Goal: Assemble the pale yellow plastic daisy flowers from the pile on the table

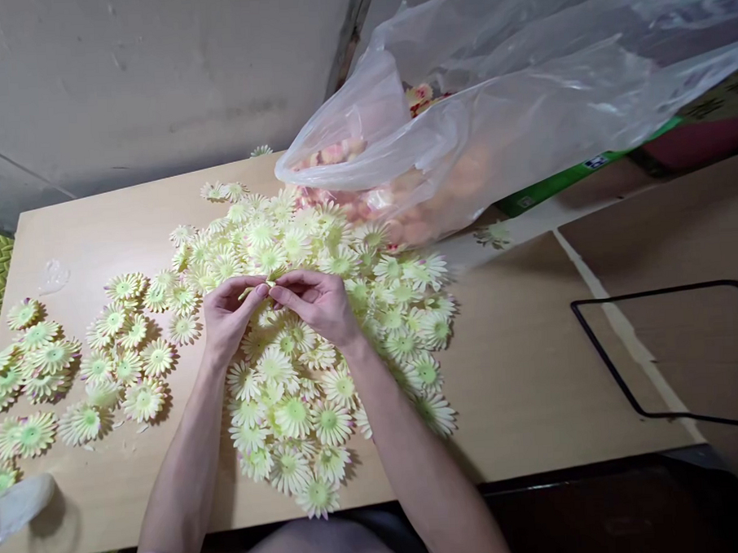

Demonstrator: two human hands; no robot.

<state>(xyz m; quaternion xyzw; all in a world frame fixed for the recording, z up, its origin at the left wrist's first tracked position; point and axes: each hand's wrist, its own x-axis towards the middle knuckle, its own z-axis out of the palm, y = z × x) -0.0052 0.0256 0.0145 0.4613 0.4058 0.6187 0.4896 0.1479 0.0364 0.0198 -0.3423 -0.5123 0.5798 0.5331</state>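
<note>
Above a big heap of pale yellow-green artificial flower heads (pixel 293 414), my two hands meet. My left hand (pixel 231 313) is closed in a pinch on a small pale green flower piece (pixel 272 279), its thumb and fingertips at the left side. From the other side my right hand (pixel 321 303) pinches the same piece, fingers curled. The fingertips partly cover it, so its full shape is hidden. Flower petals lie close below and around both hands.
Smaller groups of flower heads (pixel 128 364) lie left on the wooden table (pixel 525 367). A clear plastic bag (pixel 462 158) of peach and red pieces stands behind the heap. A black wire frame (pixel 606 380) lies at right; a whitish translucent object (pixel 24 507) is at lower left.
</note>
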